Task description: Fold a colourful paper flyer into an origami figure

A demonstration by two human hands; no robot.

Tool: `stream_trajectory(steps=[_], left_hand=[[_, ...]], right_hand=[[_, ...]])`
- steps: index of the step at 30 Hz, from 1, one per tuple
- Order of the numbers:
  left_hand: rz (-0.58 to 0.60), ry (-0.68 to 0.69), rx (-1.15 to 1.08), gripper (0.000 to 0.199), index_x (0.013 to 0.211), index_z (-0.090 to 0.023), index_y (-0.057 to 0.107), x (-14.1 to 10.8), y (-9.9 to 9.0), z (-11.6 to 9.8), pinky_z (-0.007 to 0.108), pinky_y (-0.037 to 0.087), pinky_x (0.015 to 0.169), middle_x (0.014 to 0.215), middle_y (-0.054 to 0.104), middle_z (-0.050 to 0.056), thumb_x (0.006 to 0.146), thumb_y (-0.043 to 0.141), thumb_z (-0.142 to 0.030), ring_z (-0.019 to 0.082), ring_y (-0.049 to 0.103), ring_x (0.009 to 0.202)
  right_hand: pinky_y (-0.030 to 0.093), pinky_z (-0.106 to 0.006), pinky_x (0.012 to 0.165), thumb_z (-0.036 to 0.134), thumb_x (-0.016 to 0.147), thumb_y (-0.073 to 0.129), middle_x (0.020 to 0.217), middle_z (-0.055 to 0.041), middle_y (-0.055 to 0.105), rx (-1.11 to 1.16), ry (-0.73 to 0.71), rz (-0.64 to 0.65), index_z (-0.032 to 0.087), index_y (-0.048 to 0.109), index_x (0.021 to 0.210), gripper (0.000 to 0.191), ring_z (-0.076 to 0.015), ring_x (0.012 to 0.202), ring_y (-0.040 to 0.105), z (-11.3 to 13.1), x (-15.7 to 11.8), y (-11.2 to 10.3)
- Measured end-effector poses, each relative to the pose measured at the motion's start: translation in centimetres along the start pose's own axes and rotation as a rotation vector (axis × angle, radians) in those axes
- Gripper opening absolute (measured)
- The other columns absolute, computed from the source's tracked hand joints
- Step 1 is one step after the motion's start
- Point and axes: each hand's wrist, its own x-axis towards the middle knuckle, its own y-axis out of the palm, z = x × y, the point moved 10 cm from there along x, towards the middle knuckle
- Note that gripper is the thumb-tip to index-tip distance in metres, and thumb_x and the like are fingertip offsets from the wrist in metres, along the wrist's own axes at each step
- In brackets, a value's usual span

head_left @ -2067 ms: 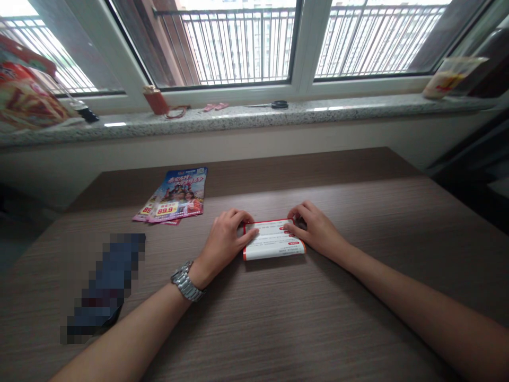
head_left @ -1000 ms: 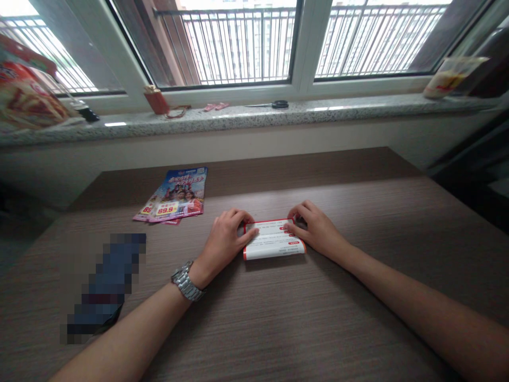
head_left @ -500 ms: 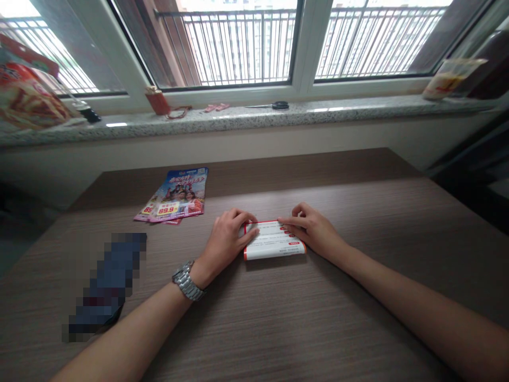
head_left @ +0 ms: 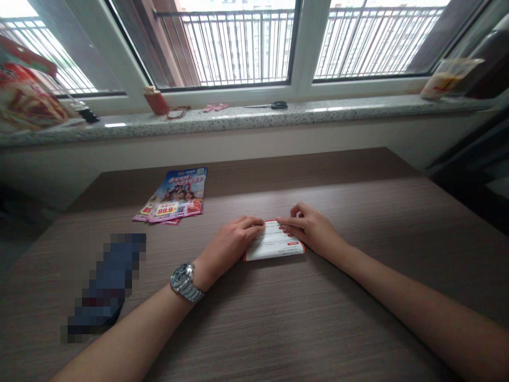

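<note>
Head camera looks down at a brown table (head_left: 278, 318) with a small pile of bright flyers (head_left: 178, 193) on it. On the top flyer you can read the big red number 89.9, but its blurry title cannot be read. A white paper (head_left: 274, 246) with red edges lies between the 2 hands. It has little red labels and lines of tiny print, too small to read. Its near edge sits a bit off the table, with a shadow under it. The left hand (head_left: 230, 241) has its fingers close together and covers the paper's far left corner. The right hand (head_left: 312, 228) touches the far right part with its fingertips. I cannot tell if either hand pinches the paper or just presses on it.
</note>
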Motion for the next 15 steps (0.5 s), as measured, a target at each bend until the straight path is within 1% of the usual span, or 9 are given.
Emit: stream_trajectory(steps=[4, 6, 10, 14, 15], left_hand=[[0.035, -0.004, 0.025, 0.035, 0.13, -0.024, 0.066, 0.0, 0.0, -0.2, 0.036, 0.058, 0.095, 0.13, 0.068, 0.005, 0.098, 0.06, -0.012, 0.021, 0.067, 0.111], [0.054, 0.001, 0.053, 0.034, 0.128, -0.027, 0.068, 0.0, 0.0, -0.4, 0.037, 0.059, 0.094, 0.131, 0.068, 0.004, 0.098, 0.061, -0.014, 0.022, 0.068, 0.11], [0.069, 0.003, 0.07, 0.035, 0.128, -0.028, 0.068, 0.2, -0.1, -0.5, 0.035, 0.059, 0.094, 0.13, 0.07, 0.003, 0.097, 0.062, -0.013, 0.022, 0.068, 0.112], [0.062, 0.001, 0.067, 0.034, 0.127, -0.028, 0.069, 0.3, -0.3, -0.5, 0.034, 0.059, 0.093, 0.13, 0.07, 0.003, 0.098, 0.062, -0.013, 0.021, 0.069, 0.111], [0.057, 0.003, 0.067, 0.033, 0.127, -0.028, 0.069, 0.3, -0.4, -0.5, 0.033, 0.059, 0.092, 0.129, 0.071, 0.003, 0.098, 0.061, -0.014, 0.021, 0.07, 0.11]], right_hand=[[0.051, -0.034, 0.074, 0.028, 0.098, 0.064, 0.1, -0.0085, 0.061, -0.002, -0.002, 0.005, 0.029, 0.077, 0.119, 0.025, -0.0201, 0.08, 0.059, 0.1, 0.0, 0.1], [0.052, -0.035, 0.076, 0.026, 0.098, 0.063, 0.101, -0.0092, 0.062, 0.012, -0.012, -0.014, 0.027, 0.077, 0.119, 0.025, -0.021, 0.082, 0.059, 0.3, 0.0, -0.1], [0.054, -0.037, 0.082, 0.022, 0.098, 0.061, 0.108, -0.0113, 0.066, 0.031, -0.084, -0.083, 0.022, 0.075, 0.119, 0.025, -0.0226, 0.09, 0.059, 1.3, -0.1, -0.8], [0.056, -0.037, 0.085, 0.02, 0.099, 0.06, 0.111, -0.0124, 0.069, 0.042, -0.154, -0.084, 0.02, 0.077, 0.107, 0.019, -0.0234, 0.097, 0.063, 2.3, -0.1, -0.9], [0.056, -0.037, 0.086, 0.02, 0.1, 0.059, 0.112, -0.0123, 0.07, 0.051, -0.158, -0.077, 0.02, 0.077, 0.107, 0.019, -0.0235, 0.099, 0.064, 2.4, -0.2, -0.9]])
